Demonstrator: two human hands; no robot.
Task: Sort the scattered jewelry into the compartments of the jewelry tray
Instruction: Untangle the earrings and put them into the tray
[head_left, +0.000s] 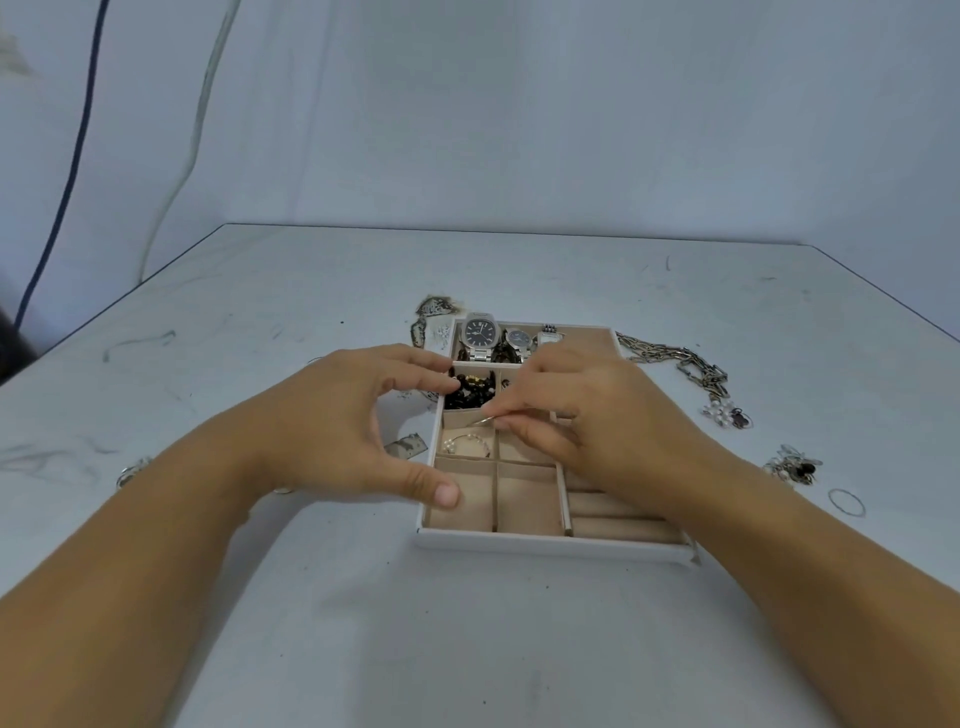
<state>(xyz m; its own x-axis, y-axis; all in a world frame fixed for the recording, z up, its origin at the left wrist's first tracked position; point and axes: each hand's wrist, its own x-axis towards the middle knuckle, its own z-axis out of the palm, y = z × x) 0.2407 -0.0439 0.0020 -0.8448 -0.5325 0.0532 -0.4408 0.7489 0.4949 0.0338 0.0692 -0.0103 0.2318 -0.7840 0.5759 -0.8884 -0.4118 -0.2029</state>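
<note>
Head camera view, looking down over both my forearms at a pale table (311, 597); at far left a small silver ring (132, 474) lies loose on it; my left hand (358, 426) arches over the left edge of the jewelry tray (545, 543), fingers loosely spread and holding nothing, one fingertip touching the black bead bracelet (470, 392) in the left middle compartment, thumb over the near left compartment; just nearer than the beads, a pearl bracelet (467, 445) lies in its own square; two watches (480, 333) fill the far row; my right hand (592, 421) hovers over the tray's middle, thumb and forefinger pinching a thin silver piece (484, 420), too small to identify; right of the tray, on the table, lie a heavy link chain (691, 370), a tangle of earrings (795, 465) and a thin hoop (847, 502). I judge I am mid-placement; next I should lower the piece into a free compartment and let go, then reach for the scattered pieces.
</note>
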